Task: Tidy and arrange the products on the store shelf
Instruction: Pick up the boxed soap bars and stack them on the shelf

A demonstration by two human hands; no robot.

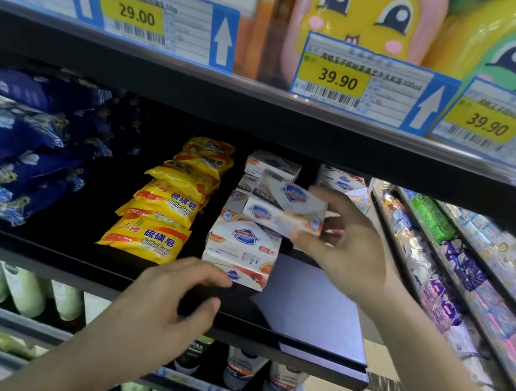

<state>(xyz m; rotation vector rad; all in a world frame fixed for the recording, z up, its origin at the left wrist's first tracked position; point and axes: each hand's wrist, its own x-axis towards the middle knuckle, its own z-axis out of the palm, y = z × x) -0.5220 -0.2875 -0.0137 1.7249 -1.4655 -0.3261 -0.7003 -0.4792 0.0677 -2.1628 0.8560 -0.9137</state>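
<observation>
Shelf (315, 311), black, spanned mid-frame and carried the white soap boxes (241, 247) in a row running back from centre. These looked light and rigid, with crushable cardboard corners; you would have done best to grip across the long flat faces. Your right hand (344, 244) pinched two boxes (285, 206) just above the row. Your left hand (169, 310) hovered loosely curled, holding nothing, at lower centre.
</observation>
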